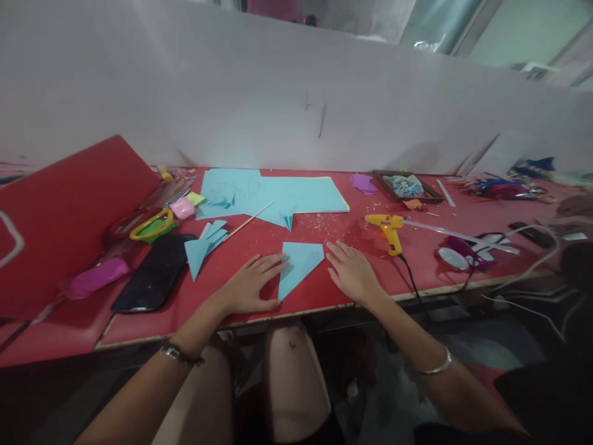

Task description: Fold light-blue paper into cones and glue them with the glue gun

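Note:
A folded light blue paper piece (299, 264) lies near the front edge of the red table (417, 272). My left hand (250, 285) rests flat on the table with fingers spread, its fingertips touching the paper's left edge. My right hand (352, 272) lies flat just right of the paper, fingers stretched out, holding nothing. More folded blue paper points (204, 244) lie to the left, and flat blue sheets (278, 194) sit further back with a thin wooden stick (248, 220).
A yellow glue gun (388, 230) with a black cord lies right of my right hand. A black phone (155, 272), pink pouch (95, 278) and yellow-green scissors (151, 225) sit at left. A brown tray (407, 185) stands at the back right. A white partition (296, 93) rises behind.

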Action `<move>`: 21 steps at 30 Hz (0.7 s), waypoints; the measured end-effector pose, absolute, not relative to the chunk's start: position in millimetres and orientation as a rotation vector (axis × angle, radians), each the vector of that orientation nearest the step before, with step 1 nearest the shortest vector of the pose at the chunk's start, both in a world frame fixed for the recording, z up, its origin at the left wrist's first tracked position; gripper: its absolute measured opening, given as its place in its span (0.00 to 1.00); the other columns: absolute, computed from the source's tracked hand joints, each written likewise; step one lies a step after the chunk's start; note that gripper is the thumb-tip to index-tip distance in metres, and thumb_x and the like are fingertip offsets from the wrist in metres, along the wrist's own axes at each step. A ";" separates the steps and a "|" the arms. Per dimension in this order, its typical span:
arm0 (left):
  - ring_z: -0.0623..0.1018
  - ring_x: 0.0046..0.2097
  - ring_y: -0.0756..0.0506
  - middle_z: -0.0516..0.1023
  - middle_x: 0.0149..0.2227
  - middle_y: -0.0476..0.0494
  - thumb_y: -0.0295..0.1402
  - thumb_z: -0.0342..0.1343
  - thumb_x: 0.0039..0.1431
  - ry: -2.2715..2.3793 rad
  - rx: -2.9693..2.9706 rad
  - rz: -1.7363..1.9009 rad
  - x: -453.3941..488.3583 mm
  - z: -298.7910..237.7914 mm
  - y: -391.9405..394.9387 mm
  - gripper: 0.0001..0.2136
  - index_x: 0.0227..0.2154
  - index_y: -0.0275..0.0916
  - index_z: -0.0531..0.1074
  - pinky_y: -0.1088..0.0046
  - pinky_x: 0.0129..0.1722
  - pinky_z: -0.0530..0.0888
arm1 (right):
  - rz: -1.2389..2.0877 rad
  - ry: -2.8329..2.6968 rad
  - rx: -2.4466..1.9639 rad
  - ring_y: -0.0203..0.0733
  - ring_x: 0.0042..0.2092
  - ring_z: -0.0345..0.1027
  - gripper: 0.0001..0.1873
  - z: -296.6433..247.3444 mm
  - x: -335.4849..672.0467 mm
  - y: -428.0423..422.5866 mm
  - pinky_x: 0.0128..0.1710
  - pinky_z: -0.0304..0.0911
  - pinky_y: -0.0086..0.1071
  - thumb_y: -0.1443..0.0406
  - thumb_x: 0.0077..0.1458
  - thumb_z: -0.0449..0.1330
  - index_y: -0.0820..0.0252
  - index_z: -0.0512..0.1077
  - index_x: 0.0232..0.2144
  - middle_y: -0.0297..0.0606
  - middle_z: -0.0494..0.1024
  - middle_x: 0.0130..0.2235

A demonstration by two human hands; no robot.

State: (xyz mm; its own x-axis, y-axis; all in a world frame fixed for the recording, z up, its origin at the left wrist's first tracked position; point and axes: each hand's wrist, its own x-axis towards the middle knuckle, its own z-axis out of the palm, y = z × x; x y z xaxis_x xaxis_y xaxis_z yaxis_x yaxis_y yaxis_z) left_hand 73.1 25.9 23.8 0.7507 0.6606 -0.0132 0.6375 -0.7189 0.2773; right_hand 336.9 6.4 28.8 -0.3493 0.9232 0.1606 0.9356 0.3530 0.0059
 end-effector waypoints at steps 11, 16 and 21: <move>0.48 0.63 0.43 0.46 0.64 0.43 0.38 0.41 0.59 0.993 2.351 0.562 58.7 31.9 26.5 0.26 0.60 0.44 0.44 0.58 0.60 0.51 | 0.059 -2.584 -1.438 0.44 0.60 0.50 0.22 15.3 322.9 3.0 0.55 0.51 0.43 0.62 0.59 0.45 0.54 0.59 0.55 0.42 0.58 0.59; 0.53 0.62 0.44 0.52 0.62 0.41 0.41 0.40 0.60 1.133 2.472 0.610 63.3 47.1 15.4 0.24 0.58 0.41 0.51 0.61 0.60 0.54 | -0.072 -2.475 -1.668 0.50 0.54 0.58 0.23 17.6 306.9 -15.6 0.55 0.46 0.49 0.58 0.58 0.48 0.55 0.61 0.54 0.45 0.65 0.54; 0.57 0.60 0.43 0.59 0.59 0.41 0.42 0.42 0.59 1.107 2.708 0.463 93.9 39.6 -10.6 0.23 0.56 0.39 0.55 0.61 0.59 0.55 | -0.064 -2.396 -1.817 0.50 0.44 0.65 0.24 30.5 280.5 -34.1 0.50 0.49 0.48 0.57 0.55 0.51 0.67 0.64 0.50 0.53 0.71 0.44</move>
State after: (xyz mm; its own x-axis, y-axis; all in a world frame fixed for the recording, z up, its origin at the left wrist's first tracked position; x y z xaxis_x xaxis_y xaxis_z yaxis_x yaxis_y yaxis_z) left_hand 93.9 -10.6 39.6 0.6745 0.7057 0.2171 0.6498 -0.7070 0.2793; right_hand 280.5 -34.1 30.5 -0.2644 0.9553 0.1324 0.9610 0.2725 -0.0471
